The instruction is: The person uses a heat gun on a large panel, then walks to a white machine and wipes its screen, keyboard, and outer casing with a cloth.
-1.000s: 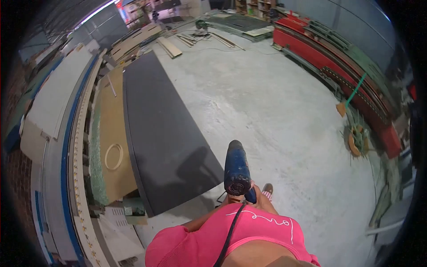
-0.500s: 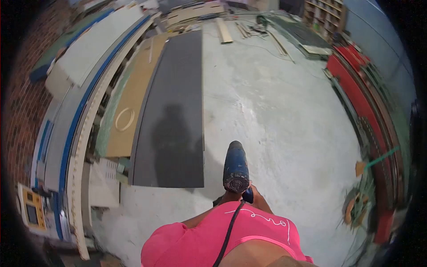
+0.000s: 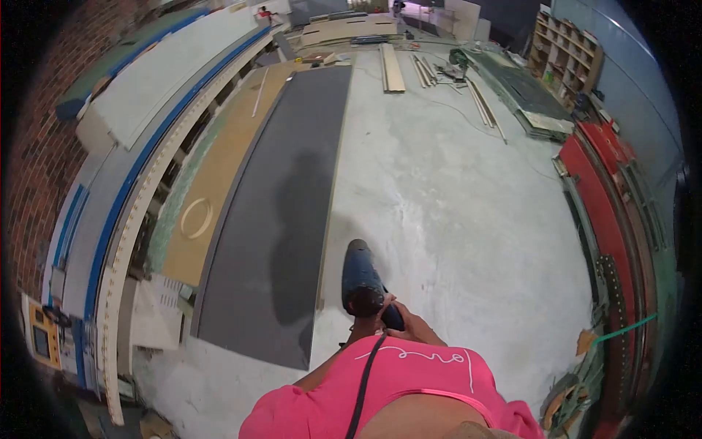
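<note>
A blue power tool [image 3: 360,274] with a dark rounded rear end is held in front of the chest, its narrow end pointing forward over the floor. My left hand [image 3: 362,328] is beneath the rear of the tool and closed on it, its fingers largely hidden by the tool body. Closed round the dark blue lower part, just right of the body, is my right hand [image 3: 411,325]. A black cord [image 3: 365,377] runs down over the pink shirt [image 3: 431,366]. The large dark grey panel [image 3: 248,278] lies to the left of the tool.
A long machine with a blue rail [image 3: 130,186] and a yellow control panel [image 3: 44,336] lines the left side. Red metal pieces [image 3: 607,212] stand along the right. Wooden strips [image 3: 392,69] and stacked dark sheets [image 3: 523,88] lie farther off, near a shelf [image 3: 563,55].
The view has tilted up and turned, showing more of the far room. The tool and both hands appear farther left in view, and the grey panel looks more slanted.
</note>
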{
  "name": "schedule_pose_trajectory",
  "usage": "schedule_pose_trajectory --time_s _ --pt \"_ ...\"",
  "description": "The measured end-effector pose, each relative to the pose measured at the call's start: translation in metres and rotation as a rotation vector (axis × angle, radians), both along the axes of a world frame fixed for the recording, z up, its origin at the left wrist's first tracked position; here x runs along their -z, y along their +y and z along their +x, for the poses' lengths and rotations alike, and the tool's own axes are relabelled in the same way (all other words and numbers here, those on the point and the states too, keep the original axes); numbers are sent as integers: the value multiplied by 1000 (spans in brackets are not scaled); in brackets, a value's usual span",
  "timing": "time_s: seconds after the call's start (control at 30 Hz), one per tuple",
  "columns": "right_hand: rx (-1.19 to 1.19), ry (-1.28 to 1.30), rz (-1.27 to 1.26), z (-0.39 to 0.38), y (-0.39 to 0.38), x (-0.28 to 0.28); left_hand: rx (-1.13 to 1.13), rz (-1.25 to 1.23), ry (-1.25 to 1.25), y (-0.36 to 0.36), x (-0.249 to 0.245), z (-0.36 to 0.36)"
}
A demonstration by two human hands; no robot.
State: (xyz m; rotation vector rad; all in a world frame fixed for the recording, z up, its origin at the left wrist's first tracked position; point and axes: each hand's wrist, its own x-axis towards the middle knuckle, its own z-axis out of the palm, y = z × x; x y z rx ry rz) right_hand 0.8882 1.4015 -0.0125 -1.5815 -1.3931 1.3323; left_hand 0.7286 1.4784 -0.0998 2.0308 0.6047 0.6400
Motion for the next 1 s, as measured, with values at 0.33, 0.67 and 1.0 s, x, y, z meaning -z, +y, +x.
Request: schedule_pose_trajectory --time_s 0.33,0.67,1.0 --pt "-276 138 33 78 165 -15 -669 -975 -393 128 -53 82" --pt "-606 290 163 190 378 40 -995 -834 -671 300 -29 192" --pt "-723 164 -11 304 555 -24 -1272 -759 -753 451 -72 314"
